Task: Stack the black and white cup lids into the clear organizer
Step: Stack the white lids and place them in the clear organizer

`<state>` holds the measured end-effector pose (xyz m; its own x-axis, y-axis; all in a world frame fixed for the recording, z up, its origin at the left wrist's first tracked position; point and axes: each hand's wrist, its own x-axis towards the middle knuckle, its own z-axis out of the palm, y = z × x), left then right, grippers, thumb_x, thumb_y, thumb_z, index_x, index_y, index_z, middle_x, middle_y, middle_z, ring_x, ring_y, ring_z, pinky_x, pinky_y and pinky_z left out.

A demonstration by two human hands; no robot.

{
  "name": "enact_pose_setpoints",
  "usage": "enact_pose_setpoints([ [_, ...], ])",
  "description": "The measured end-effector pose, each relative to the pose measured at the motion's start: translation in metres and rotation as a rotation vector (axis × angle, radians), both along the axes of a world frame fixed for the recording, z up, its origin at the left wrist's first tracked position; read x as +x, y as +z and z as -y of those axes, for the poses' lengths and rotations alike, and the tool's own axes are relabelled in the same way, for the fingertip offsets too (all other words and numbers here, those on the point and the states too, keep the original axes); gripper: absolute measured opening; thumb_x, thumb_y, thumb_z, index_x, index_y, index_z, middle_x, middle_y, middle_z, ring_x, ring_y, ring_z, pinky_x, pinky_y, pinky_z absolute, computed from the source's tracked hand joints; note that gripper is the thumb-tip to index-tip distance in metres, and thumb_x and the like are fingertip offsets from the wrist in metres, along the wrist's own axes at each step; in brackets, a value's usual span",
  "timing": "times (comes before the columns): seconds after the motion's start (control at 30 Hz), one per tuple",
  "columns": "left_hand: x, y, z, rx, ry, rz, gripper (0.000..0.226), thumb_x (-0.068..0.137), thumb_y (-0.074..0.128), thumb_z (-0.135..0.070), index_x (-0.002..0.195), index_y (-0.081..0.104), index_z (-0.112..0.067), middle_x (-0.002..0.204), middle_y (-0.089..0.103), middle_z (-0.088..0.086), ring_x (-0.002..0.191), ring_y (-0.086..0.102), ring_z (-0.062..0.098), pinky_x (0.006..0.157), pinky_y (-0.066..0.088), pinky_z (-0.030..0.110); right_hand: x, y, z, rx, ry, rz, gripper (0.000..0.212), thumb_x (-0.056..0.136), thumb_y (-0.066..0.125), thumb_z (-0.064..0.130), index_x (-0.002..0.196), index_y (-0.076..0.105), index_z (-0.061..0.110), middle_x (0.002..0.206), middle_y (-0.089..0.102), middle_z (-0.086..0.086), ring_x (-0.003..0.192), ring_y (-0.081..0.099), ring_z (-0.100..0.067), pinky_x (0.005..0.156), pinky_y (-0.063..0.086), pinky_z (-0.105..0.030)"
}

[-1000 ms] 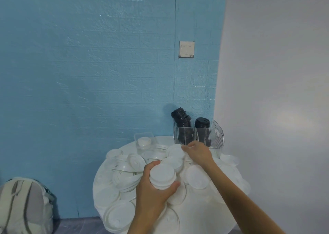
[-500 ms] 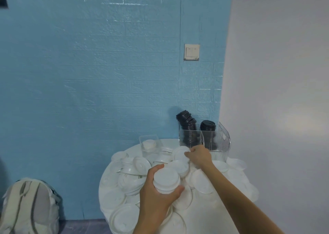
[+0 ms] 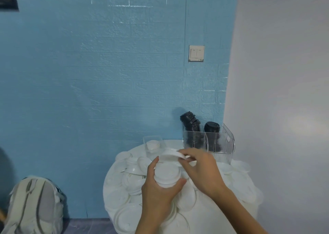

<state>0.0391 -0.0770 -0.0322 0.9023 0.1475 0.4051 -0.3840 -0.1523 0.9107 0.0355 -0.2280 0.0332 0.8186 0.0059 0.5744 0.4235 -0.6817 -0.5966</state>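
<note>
My left hand [image 3: 158,194] grips a short stack of white lids [image 3: 166,176] above the round table. My right hand [image 3: 201,169] pinches a single white lid [image 3: 170,156] just above that stack, tilted. Several loose white lids [image 3: 128,180] cover the white table [image 3: 210,214]. The clear organizer [image 3: 220,143] stands at the table's back right. It holds two stacks of black lids [image 3: 191,123], the left one leaning.
A small clear container [image 3: 153,144] with white lids sits at the back of the table. A blue wall with a light switch [image 3: 196,53] is behind. A grey-white backpack [image 3: 33,207] lies on the floor at left. A white wall stands at right.
My right hand has picked a white lid off the pile and brought it back over the stack in my left hand. The view has shifted closer to the table.
</note>
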Motion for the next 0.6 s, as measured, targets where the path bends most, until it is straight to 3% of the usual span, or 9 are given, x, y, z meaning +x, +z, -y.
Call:
enact_pose_setpoints([
  [0.07,-0.002,0.001,0.000,0.010,-0.005,0.001,0.105,0.052,0.095,-0.055,0.142,0.042,-0.048,0.124,0.062,-0.025,0.112,0.060,0.001,0.082,0.044,0.010,-0.008,-0.002,-0.002,0.066,0.095,-0.034,0.026,0.092,0.073,0.027,0.100,0.072,0.051,0.104,0.071,0.030,0.095,0.066,0.003,0.086,0.052,-0.015],
  [0.13,-0.002,0.003,-0.002,0.009,-0.007,0.003,0.104,0.052,0.095,-0.056,0.141,0.041,-0.050,0.118,0.065,-0.028,0.108,0.062,-0.004,0.075,0.045,0.005,-0.013,-0.004,-0.002,0.138,0.184,-0.085,0.023,0.090,0.075,0.030,0.106,0.074,0.046,0.107,0.070,0.032,0.102,0.065,0.005,0.088,0.050,-0.012],
  [0.27,-0.001,0.007,-0.006,0.004,-0.036,-0.006,0.092,0.058,0.097,-0.040,0.133,0.045,-0.051,0.100,0.068,-0.029,0.092,0.059,-0.020,0.069,0.044,0.003,-0.020,-0.011,-0.003,0.234,0.331,-0.144,0.027,0.088,0.078,0.032,0.114,0.074,0.037,0.118,0.065,0.026,0.116,0.061,0.000,0.091,0.056,-0.023],
  [0.4,0.000,0.007,-0.005,0.029,-0.058,-0.017,0.083,0.059,0.097,-0.037,0.126,0.048,-0.048,0.086,0.068,-0.037,0.085,0.061,-0.017,0.066,0.044,0.004,-0.019,-0.018,-0.005,0.206,0.327,-0.107,0.025,0.086,0.079,0.036,0.112,0.076,0.038,0.125,0.062,0.024,0.123,0.057,0.000,0.093,0.056,-0.027],
  [0.6,-0.003,0.003,-0.006,0.021,-0.029,-0.036,0.074,0.057,0.097,-0.040,0.117,0.054,-0.044,0.084,0.074,-0.020,0.079,0.065,-0.008,0.063,0.045,0.007,-0.016,-0.030,-0.009,0.232,0.326,-0.094,0.022,0.086,0.080,0.028,0.107,0.078,0.035,0.124,0.063,0.022,0.120,0.061,-0.007,0.094,0.054,-0.028],
])
